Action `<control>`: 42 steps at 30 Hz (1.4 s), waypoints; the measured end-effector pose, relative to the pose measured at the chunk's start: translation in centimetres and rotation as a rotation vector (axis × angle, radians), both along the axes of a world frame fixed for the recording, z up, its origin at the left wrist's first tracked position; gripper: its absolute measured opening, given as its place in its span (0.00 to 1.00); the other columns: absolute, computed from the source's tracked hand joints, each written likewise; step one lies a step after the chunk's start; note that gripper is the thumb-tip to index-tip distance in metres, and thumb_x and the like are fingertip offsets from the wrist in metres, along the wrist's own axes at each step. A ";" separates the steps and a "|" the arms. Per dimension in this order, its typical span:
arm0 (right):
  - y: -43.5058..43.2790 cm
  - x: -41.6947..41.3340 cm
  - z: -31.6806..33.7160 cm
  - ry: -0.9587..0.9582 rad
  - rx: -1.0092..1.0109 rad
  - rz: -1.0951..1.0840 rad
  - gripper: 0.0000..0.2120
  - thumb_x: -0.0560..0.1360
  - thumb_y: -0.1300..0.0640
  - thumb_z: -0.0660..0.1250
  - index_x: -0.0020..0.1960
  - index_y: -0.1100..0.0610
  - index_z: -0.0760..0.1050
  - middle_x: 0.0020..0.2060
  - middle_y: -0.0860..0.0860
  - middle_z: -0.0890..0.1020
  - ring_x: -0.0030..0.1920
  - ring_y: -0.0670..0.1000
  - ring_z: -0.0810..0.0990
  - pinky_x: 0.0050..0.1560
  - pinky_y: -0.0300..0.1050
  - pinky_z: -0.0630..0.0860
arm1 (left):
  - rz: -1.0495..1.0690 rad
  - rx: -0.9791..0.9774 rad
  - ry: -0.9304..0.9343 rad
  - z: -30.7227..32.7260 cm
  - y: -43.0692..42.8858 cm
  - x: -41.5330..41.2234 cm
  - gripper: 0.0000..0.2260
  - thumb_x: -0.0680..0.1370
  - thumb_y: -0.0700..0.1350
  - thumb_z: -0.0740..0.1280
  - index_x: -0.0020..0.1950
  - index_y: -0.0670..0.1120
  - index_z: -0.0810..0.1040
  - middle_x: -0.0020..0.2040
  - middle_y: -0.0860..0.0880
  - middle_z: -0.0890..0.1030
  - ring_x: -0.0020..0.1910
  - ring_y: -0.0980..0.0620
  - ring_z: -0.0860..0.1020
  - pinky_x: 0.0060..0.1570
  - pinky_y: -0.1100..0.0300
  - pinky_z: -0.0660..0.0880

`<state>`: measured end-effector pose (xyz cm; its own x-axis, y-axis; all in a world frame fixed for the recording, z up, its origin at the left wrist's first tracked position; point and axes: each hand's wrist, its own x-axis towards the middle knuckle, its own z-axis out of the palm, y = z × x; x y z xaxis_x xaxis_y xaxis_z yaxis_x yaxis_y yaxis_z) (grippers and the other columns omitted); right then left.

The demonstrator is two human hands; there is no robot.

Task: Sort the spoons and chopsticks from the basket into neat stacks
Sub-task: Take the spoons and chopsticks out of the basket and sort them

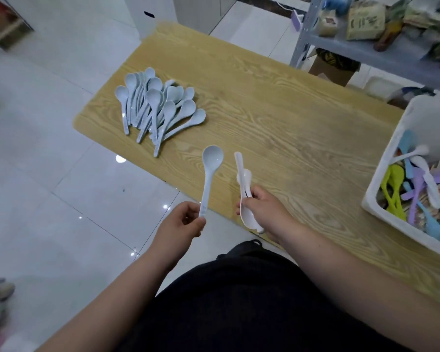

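Note:
My left hand (182,222) pinches the handle end of a pale blue spoon (210,171), bowl pointing up and away, just off the near left edge of the wooden table (277,118). My right hand (262,209) grips a small bunch of white spoons (244,184), one handle sticking up and a bowl showing below the fingers. A pile of several pale blue spoons (155,105) lies fanned out at the table's far left. The white basket (381,184) at the right edge holds mixed spoons in white, blue, purple and green, with wooden chopsticks underneath.
A metal shelf rack (366,34) loaded with packets stands behind the table at the upper right, a cardboard box (333,69) beneath it. White tiled floor (61,174) lies to the left. My dark-clothed lap fills the bottom centre.

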<state>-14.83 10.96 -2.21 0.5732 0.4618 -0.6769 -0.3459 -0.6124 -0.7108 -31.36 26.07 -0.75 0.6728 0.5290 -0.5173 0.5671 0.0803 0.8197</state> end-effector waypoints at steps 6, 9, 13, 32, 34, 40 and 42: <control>6.0 3.1 0.1 0.029 0.024 0.077 0.09 0.76 0.54 0.60 0.52 0.46 0.77 0.38 0.43 0.86 0.43 0.50 0.83 0.33 0.42 0.69 | 0.000 0.040 0.093 -0.1 4.2 1.1 0.08 0.77 0.43 0.70 0.46 0.58 0.81 0.42 0.57 0.82 0.40 0.59 0.81 0.41 0.65 0.79; 8.2 4.1 0.0 0.050 0.055 0.093 0.08 0.77 0.54 0.60 0.50 0.47 0.77 0.38 0.43 0.86 0.43 0.45 0.85 0.33 0.41 0.69 | 0.009 -0.011 0.093 -0.6 5.8 2.2 0.12 0.73 0.45 0.69 0.51 0.61 0.81 0.47 0.56 0.83 0.42 0.57 0.82 0.43 0.61 0.80; 9.5 5.2 -0.6 0.050 0.038 0.082 0.06 0.78 0.53 0.61 0.50 0.47 0.77 0.41 0.45 0.85 0.41 0.45 0.83 0.32 0.41 0.69 | -0.010 -0.089 0.119 -1.9 7.9 4.4 0.16 0.70 0.43 0.68 0.50 0.62 0.82 0.45 0.58 0.83 0.41 0.57 0.81 0.43 0.61 0.79; 20.3 7.6 -6.0 -0.095 -0.299 -0.175 0.05 0.79 0.53 0.61 0.51 0.46 0.75 0.45 0.49 0.79 0.41 0.51 0.77 0.33 0.44 0.70 | -0.457 0.350 0.260 -8.3 32.2 17.5 0.11 0.73 0.41 0.70 0.51 0.53 0.75 0.42 0.51 0.81 0.41 0.47 0.81 0.37 0.54 0.77; 20.6 7.8 -6.2 -0.130 -0.319 -0.203 0.06 0.79 0.53 0.61 0.53 0.47 0.75 0.46 0.48 0.80 0.42 0.51 0.78 0.34 0.44 0.72 | -0.558 0.448 0.249 -8.6 33.2 18.4 0.11 0.74 0.40 0.68 0.53 0.51 0.74 0.38 0.51 0.80 0.36 0.50 0.79 0.35 0.54 0.78; 19.1 8.4 -7.3 -0.233 -0.431 -0.230 0.04 0.79 0.54 0.63 0.52 0.49 0.76 0.45 0.50 0.81 0.38 0.49 0.78 0.29 0.40 0.68 | -0.737 0.632 0.187 -9.3 33.0 20.0 0.17 0.73 0.36 0.68 0.58 0.45 0.67 0.50 0.45 0.74 0.38 0.44 0.75 0.34 0.54 0.71; 18.5 9.5 -7.7 -0.283 -0.469 -0.221 0.07 0.78 0.55 0.64 0.54 0.52 0.79 0.46 0.51 0.81 0.39 0.50 0.77 0.29 0.40 0.67 | -0.802 0.751 0.146 -9.4 32.4 20.0 0.19 0.72 0.34 0.67 0.62 0.42 0.70 0.55 0.40 0.71 0.42 0.39 0.74 0.38 0.50 0.73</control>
